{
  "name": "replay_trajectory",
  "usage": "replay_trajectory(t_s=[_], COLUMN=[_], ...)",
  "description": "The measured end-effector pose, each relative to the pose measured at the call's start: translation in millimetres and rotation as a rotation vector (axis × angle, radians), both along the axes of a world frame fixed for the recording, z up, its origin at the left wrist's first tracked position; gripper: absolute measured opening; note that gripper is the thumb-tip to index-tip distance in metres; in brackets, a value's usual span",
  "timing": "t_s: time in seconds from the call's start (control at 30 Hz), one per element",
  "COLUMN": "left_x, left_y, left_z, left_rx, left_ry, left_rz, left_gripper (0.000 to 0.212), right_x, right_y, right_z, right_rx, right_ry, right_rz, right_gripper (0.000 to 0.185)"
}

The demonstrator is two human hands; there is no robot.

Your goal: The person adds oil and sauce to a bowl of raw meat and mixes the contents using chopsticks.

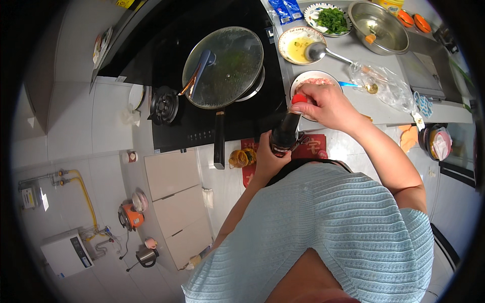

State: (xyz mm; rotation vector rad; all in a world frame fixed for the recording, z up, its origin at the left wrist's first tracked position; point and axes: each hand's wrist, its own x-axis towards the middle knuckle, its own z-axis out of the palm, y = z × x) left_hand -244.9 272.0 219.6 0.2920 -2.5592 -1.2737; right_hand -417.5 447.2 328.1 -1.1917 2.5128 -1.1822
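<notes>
My left hand [268, 161] grips the body of a dark glass bottle [288, 127] in front of my waist, and the bottle leans slightly. At its neck, the fingers of my right hand [326, 104] pinch a red cap [299, 99]; whether the cap is loose from the neck cannot be seen. Just beyond the right hand, a white bowl [294, 84] of raw minced meat [317, 81] stands at the counter's edge, partly hidden. A spoon with a blue handle [349, 84] lies beside that bowl.
A wok with a glass lid [235, 72] sits on the black cooktop [170, 140], its handle [219, 144] pointing toward me. On the counter are a bowl of yellow liquid with a ladle [315, 51], a plate of chopped greens [332, 21] and a steel basin [379, 28]. An oil bottle [242, 157] stands below.
</notes>
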Motion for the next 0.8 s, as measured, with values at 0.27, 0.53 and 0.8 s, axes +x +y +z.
replay_trajectory(t_s=[0.27, 0.53, 0.8], left_x=[7, 1, 2], left_y=[-4, -5, -1], left_z=[-14, -16, -20], left_rx=[0.065, 0.038, 0.022], left_ry=[-0.175, -0.199, -0.230], left_rz=[-0.115, -0.173, -0.189], left_gripper=[0.071, 0.068, 0.070], right_x=[-11, -22, -20], right_y=[16, 31, 36], right_z=[-5, -11, -21], right_rx=[-0.093, -0.142, -0.050], right_ry=[-0.029, -0.166, -0.103], right_rz=[0.270, 0.368, 0.305], right_gripper=[0.024, 0.027, 0.025])
